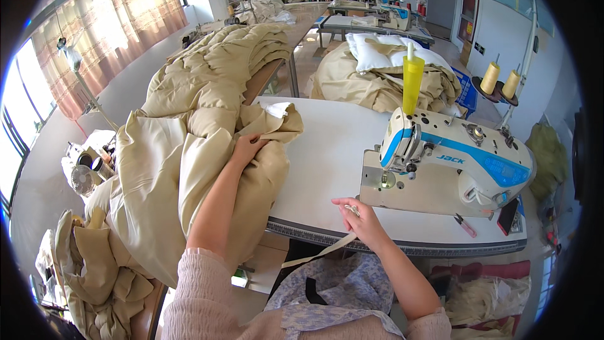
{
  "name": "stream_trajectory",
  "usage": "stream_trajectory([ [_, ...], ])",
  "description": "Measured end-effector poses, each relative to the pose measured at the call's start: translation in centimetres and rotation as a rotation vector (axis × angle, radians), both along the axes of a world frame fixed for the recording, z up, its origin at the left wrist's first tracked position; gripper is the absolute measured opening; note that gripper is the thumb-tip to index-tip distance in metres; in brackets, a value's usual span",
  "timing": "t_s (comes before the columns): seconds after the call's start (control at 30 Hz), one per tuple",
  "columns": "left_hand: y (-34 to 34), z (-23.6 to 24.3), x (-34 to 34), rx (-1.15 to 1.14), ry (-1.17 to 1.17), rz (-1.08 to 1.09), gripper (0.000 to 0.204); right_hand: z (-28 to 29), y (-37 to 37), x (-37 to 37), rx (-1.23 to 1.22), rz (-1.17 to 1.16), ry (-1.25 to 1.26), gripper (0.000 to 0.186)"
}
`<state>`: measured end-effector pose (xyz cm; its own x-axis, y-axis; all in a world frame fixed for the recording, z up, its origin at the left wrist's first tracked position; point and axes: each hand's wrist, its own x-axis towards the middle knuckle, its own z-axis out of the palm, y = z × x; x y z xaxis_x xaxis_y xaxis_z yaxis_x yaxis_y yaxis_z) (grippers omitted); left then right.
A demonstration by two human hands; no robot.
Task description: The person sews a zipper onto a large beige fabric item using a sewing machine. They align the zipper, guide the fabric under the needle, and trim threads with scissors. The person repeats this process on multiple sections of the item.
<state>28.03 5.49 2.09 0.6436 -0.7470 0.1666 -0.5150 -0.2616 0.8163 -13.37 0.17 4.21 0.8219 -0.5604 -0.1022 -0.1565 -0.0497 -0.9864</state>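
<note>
A large beige quilt (207,110), puffy and folded, drapes over the left side of the white sewing table (321,145). My left hand (249,150) is closed on a fold of it near its right edge, fingertips partly hidden in the cloth. A small white patch (277,109) shows at the quilt's turned-back corner. In front of the sewing machine (453,160), over the table's near edge, my right hand (365,221) is closed around a narrow cream fabric strip (321,253). The strip's loose length hangs down toward my lap.
Pink-handled thread snips (465,225) and a dark phone (507,216) lie at the table's right. Behind stands a beige fabric heap (352,82) with a white pillow-like piece (384,50). Yellow thread cones (491,78) stand at right. More beige cloth (94,271) piles up at lower left.
</note>
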Motion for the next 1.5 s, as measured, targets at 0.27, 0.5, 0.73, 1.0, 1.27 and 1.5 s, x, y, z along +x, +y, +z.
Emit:
stream_trajectory([
  [0.27,4.4,2.7,2.2,-0.498,-0.335,0.155,0.026,-4.8,-4.9,10.3,-0.456,-0.198,-0.052,0.051],
  [0.5,11.4,19.0,-0.6,-0.979,0.035,0.182,0.023,4.1,-2.5,15.6,-0.880,-0.243,0.072,0.093],
  [0.73,15.1,30.6,1.0,-1.020,-0.718,0.416,0.021,6.9,6.4,17.9,-0.925,0.211,-0.291,0.026],
  [1.0,-5.7,24.6,-8.2,-0.557,-1.159,0.027,0.018,2.9,7.0,-0.2,0.182,0.089,-0.208,0.029],
  [1.27,-16.2,-2.7,-19.6,0.093,-0.814,-0.352,0.021,-10.1,10.4,-8.2,0.232,-0.084,0.137,0.042],
  [1.5,-18.4,-1.7,-22.3,0.371,-0.803,-0.542,0.022,-9.1,9.2,-7.4,0.160,0.129,0.174,0.044],
])
